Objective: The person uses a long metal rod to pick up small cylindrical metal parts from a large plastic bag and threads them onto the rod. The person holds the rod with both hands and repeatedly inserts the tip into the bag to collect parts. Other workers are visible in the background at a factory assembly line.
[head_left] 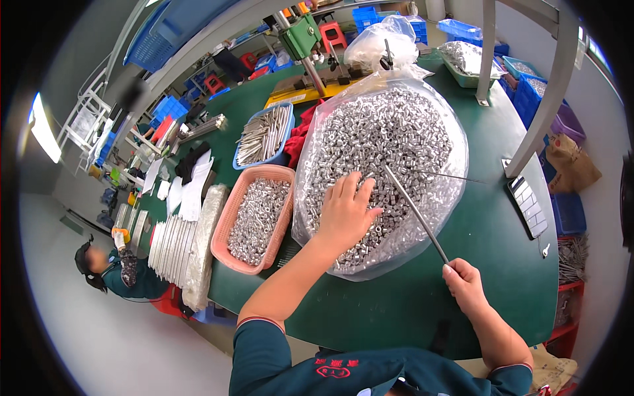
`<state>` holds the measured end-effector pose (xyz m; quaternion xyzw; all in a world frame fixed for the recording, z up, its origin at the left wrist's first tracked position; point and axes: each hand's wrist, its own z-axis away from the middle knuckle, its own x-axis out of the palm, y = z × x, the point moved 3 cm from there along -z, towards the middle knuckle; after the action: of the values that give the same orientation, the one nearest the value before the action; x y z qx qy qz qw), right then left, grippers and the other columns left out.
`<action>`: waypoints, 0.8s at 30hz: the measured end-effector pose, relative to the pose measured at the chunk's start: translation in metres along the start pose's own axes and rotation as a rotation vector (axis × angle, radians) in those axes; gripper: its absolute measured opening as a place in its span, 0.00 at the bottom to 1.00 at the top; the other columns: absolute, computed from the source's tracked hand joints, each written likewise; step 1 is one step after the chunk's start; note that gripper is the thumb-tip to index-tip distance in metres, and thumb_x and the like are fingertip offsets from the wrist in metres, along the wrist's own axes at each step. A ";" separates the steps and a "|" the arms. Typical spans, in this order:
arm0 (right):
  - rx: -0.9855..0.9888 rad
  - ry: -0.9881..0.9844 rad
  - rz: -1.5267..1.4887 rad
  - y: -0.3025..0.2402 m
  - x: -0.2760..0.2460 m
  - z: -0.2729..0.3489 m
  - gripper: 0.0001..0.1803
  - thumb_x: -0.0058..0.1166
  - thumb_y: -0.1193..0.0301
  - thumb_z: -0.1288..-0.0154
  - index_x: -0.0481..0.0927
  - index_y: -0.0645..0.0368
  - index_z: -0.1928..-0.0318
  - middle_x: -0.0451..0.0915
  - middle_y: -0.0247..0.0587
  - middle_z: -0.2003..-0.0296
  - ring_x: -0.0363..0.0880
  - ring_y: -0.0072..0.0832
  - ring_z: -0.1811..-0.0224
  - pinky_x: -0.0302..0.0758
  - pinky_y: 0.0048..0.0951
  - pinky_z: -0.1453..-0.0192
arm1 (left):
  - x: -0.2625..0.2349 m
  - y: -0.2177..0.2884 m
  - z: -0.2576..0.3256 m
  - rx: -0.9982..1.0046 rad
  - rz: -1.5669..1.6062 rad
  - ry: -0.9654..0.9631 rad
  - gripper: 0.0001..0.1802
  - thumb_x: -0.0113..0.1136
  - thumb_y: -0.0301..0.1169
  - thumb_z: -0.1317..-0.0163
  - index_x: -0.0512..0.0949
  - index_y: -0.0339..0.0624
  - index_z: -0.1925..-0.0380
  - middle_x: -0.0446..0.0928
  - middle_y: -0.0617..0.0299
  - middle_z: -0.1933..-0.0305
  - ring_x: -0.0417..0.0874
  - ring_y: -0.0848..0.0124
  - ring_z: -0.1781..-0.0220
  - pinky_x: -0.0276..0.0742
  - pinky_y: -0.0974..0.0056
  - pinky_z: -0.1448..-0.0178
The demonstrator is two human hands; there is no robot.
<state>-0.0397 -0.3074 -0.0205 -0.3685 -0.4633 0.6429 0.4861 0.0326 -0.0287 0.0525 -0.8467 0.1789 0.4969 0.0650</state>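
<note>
A big clear plastic bag (456, 173) lies opened out on the green table, heaped with small silver metal sleeves (389, 125). My left hand (347, 210) rests on the near left part of the heap, its fingers spread and nothing gripped in them. In my right hand (465, 285), at the bag's near right side, is the lower end of a long grey metal rod (417, 214). The rod slants up and left, and its far tip reaches the sleeves in the middle of the heap. A thin dark wire (456, 176) sticks out over the bag's right edge.
Left of the bag stand a pink basket (285, 228) of small metal parts and a blue basket (290, 122) of metal pins. A green press (300, 39) stands behind. A keyboard-like pad (528, 206) lies by the right-hand frame post (538, 119). A co-worker (132, 274) sits far left.
</note>
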 end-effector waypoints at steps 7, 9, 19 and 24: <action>-0.059 -0.011 0.006 0.002 -0.002 -0.002 0.12 0.52 0.65 0.32 0.74 0.58 0.70 0.66 0.22 0.81 0.60 0.10 0.82 0.58 0.17 0.80 | 0.025 -0.013 -0.028 -0.078 -0.091 0.020 0.28 0.65 0.46 0.46 0.73 0.42 0.50 0.70 0.52 0.54 0.72 0.53 0.51 0.70 0.50 0.48; -0.075 -0.013 0.021 0.002 -0.003 -0.002 0.12 0.52 0.65 0.32 0.74 0.59 0.70 0.66 0.22 0.81 0.60 0.10 0.82 0.58 0.17 0.79 | 0.035 -0.010 -0.025 -0.108 -0.016 -0.062 0.27 0.66 0.45 0.46 0.73 0.42 0.51 0.70 0.52 0.57 0.73 0.53 0.53 0.71 0.51 0.49; -0.023 0.015 0.025 -0.001 -0.003 -0.002 0.13 0.54 0.67 0.33 0.75 0.62 0.72 0.65 0.23 0.81 0.61 0.12 0.78 0.59 0.20 0.76 | -0.050 0.017 0.016 0.085 0.086 0.167 0.12 0.63 0.35 0.44 0.78 0.44 0.61 0.75 0.54 0.55 0.76 0.55 0.55 0.71 0.57 0.54; -0.003 0.024 -0.028 0.002 -0.004 -0.001 0.12 0.52 0.68 0.33 0.73 0.60 0.73 0.66 0.23 0.82 0.61 0.11 0.81 0.58 0.19 0.79 | -0.131 -0.028 0.204 -1.042 0.969 -0.705 0.16 0.58 0.38 0.38 0.77 0.39 0.80 0.75 0.67 0.77 0.72 0.76 0.80 0.65 0.70 0.76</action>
<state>-0.0390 -0.3109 -0.0229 -0.3703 -0.4637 0.6308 0.4999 -0.1821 0.0877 0.0623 -0.3889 0.2409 0.7283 -0.5102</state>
